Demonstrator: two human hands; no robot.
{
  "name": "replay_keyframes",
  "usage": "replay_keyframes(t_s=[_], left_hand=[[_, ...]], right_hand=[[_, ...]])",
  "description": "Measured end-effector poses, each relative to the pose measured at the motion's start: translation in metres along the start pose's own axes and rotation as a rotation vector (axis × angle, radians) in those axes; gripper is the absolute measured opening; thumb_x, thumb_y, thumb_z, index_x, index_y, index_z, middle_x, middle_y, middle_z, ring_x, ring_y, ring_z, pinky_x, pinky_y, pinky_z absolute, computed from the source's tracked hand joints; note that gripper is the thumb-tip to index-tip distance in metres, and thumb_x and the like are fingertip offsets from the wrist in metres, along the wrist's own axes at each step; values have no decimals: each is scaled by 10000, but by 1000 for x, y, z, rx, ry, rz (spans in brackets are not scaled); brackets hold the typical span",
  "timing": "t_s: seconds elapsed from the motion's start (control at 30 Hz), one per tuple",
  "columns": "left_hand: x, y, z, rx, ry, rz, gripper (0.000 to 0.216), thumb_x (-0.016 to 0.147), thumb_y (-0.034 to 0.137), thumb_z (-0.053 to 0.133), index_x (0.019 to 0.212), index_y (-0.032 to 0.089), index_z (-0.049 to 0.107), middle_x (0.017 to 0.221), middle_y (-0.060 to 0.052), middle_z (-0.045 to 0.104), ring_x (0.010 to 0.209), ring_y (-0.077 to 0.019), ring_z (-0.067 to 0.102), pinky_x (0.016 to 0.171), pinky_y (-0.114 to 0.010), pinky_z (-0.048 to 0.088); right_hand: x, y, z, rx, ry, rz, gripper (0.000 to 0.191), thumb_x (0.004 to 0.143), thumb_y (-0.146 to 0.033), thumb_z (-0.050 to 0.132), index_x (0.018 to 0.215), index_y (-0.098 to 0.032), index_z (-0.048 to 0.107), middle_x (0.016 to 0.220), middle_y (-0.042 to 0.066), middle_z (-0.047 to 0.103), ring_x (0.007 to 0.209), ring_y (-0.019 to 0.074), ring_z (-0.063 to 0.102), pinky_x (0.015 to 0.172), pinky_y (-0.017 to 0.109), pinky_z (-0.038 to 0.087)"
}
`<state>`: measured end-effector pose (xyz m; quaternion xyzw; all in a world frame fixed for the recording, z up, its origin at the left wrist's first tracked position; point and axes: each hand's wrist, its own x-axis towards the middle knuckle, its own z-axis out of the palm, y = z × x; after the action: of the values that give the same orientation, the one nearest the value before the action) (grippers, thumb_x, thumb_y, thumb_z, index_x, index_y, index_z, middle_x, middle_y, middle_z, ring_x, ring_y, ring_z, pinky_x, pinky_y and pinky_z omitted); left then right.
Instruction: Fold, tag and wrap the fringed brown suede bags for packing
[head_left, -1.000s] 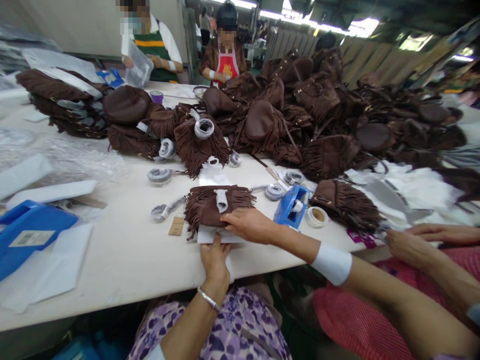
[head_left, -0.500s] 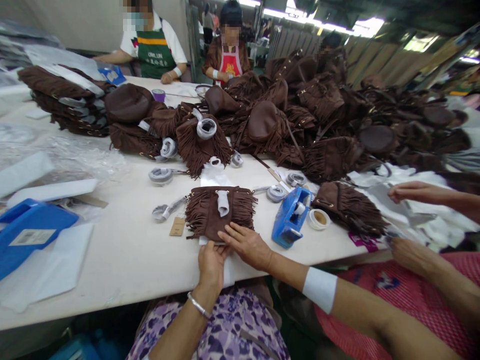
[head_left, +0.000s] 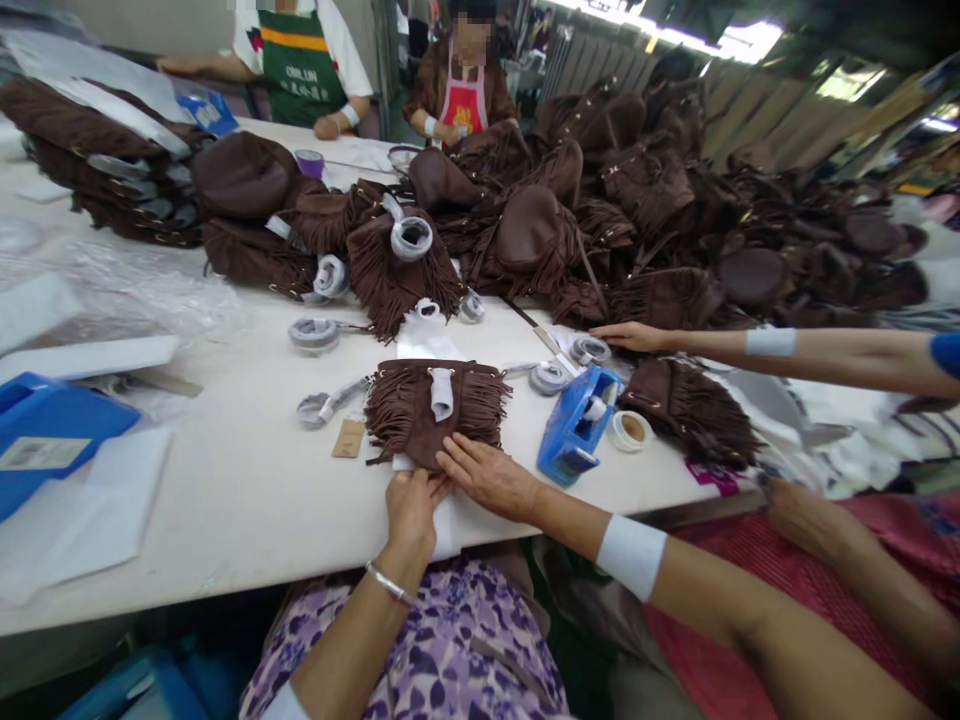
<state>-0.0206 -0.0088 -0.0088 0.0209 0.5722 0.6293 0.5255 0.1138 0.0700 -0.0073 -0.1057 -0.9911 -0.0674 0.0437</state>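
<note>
A brown fringed bag (head_left: 405, 412) lies flat on the table in front of me, with a white wrapped piece (head_left: 442, 394) on the middle of its flap. My right hand (head_left: 491, 480) rests flat on the lower part of the flap, fingers stretched out. At the bag's near edge, my left hand (head_left: 411, 508) is closed, its fingertips partly hidden at the flap's tip. White paper (head_left: 448, 528) shows beneath my hands, and more white paper (head_left: 427, 335) sticks out behind the bag. A tan tag (head_left: 348, 439) and a wrapped strap (head_left: 319, 408) lie left of it.
A blue tape dispenser (head_left: 574, 435) and a tape roll (head_left: 631, 431) stand to the right. Brown bags (head_left: 532, 235) are heaped across the back. A co-worker's hand (head_left: 634, 337) reaches in from the right. Another blue dispenser (head_left: 56, 425) lies left among white sheets (head_left: 120, 500).
The view has shifted slightly. My left hand has edged a little along the bag's near edge, while my right stays on the flap. A co-worker's arm now extends over the table from the right.
</note>
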Motion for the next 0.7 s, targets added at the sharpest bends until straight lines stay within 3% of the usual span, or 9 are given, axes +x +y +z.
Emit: replay_keyframes(t_s=[0.1, 0.3, 0.5, 0.7], left_hand=[[0, 7, -17, 166, -35, 32, 198, 811, 261, 560, 953, 131, 606, 910, -118, 732, 751, -201, 727, 733, -379, 601], [2, 15, -57, 543, 34, 270, 396, 797, 407, 644, 1144, 220, 606, 803, -11, 711, 682, -180, 686, 622, -276, 520], [4, 4, -59, 699, 46, 375, 325, 790, 368, 653, 1079, 222, 638, 648, 19, 669, 599, -175, 644, 591, -244, 450], [4, 5, -67, 743, 4, 408, 331, 814, 438, 650, 1061, 218, 637, 709, -5, 696, 578, -183, 650, 572, -260, 480]], right_hand=[[1, 2, 2, 14, 0, 8, 417, 977, -126, 419, 1382, -35, 457, 1419, 241, 498, 1340, 288, 473, 1057, 419, 466], [4, 6, -1, 109, 25, 84, 414, 973, -94, 391, 1377, -65, 476, 1402, 208, 529, 1303, 245, 519, 1051, 381, 478], [5, 4, -3, 181, 43, 158, 427, 973, -96, 375, 1389, -79, 470, 1401, 182, 537, 1296, 224, 523, 1053, 367, 480], [4, -14, 10, 80, 69, 172, 474, 961, -86, 421, 1435, -84, 432, 1423, 217, 506, 1342, 266, 475, 1086, 414, 449]])
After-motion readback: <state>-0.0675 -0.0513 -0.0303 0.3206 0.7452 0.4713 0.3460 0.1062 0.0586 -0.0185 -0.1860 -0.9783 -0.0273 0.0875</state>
